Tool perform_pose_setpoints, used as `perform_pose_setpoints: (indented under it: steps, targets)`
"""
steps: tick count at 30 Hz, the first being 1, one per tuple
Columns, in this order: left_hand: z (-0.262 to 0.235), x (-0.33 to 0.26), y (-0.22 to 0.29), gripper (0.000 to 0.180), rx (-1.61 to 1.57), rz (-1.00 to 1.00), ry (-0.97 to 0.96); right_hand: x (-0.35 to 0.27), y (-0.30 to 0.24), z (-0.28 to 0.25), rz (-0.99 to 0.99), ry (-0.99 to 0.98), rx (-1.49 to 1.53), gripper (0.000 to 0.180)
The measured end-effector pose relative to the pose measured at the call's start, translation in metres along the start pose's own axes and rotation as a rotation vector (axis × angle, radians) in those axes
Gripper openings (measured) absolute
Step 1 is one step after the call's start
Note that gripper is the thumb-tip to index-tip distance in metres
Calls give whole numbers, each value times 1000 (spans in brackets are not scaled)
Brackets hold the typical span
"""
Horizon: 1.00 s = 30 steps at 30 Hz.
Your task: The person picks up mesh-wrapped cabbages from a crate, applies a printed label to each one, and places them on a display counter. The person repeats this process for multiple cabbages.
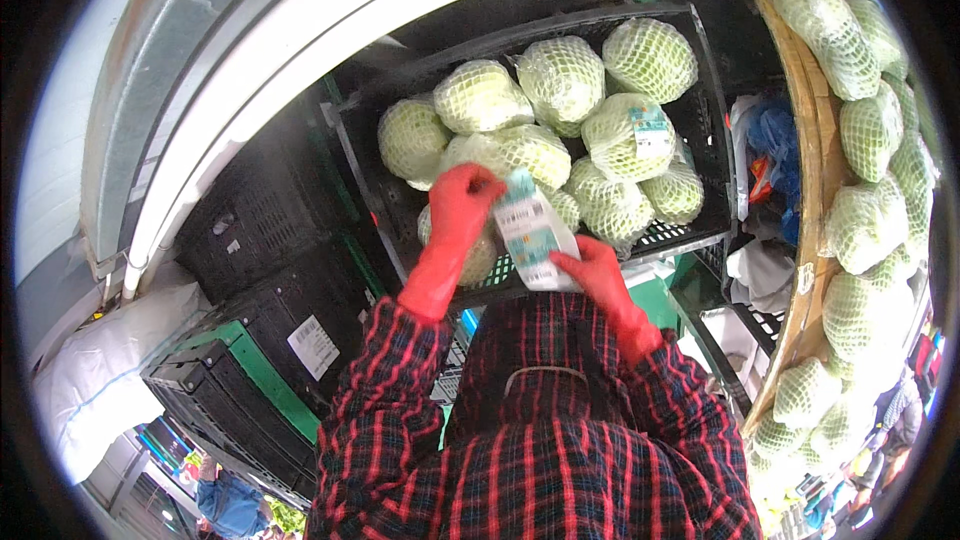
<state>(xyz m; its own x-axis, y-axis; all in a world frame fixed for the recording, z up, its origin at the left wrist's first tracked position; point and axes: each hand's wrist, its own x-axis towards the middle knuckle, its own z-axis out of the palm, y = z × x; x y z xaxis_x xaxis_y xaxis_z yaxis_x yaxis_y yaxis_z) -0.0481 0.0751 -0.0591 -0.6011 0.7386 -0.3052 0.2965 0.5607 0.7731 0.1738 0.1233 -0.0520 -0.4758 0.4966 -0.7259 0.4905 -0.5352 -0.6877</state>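
the right hand (597, 282), in a red rubber glove, pinches the lower edge of a white-and-teal printed paper label strip (528, 240) between thumb and fingers. the left hand (462, 205), likewise gloved, has its fingers drawn together at the strip's upper left corner; whether they grip it cannot be told. the strip hangs above a slatted black plastic crate (708, 100). keeping it taut and touching only label edges would probably prevent creases. the crate holds round pale-green cabbages in white foam netting (562, 80); one bears a label. more wrapped cabbages lie beyond a brown cardboard edge (808, 190) at right; dark crates (250, 230) stand at left.
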Motion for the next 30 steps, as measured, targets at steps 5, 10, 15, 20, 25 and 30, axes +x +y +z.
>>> perform_pose_setpoints:
  steps: [5, 10, 15, 20, 25, 30]
  targets:
    - [12, 61, -29, 24, 369, 287, 113, 53, -7, 13, 88, 5, -50, 40]
    - [23, 60, -38, 34, 394, 289, 247, 43, -2, 0, 54, -121, -106, 49]
    - [25, 55, -47, 28, 413, 419, 183, 27, 7, 2, 121, -167, -22, 53]
    - [22, 62, -54, 15, 356, 425, 190, -15, 38, -9, 122, -254, 27, 45]
    - [14, 56, -49, 22, 247, 413, 198, -73, 95, -36, 292, -275, -137, 33]
    - [21, 38, -6, 42, 496, 764, -16, -118, 100, -66, 441, -242, -35, 30]
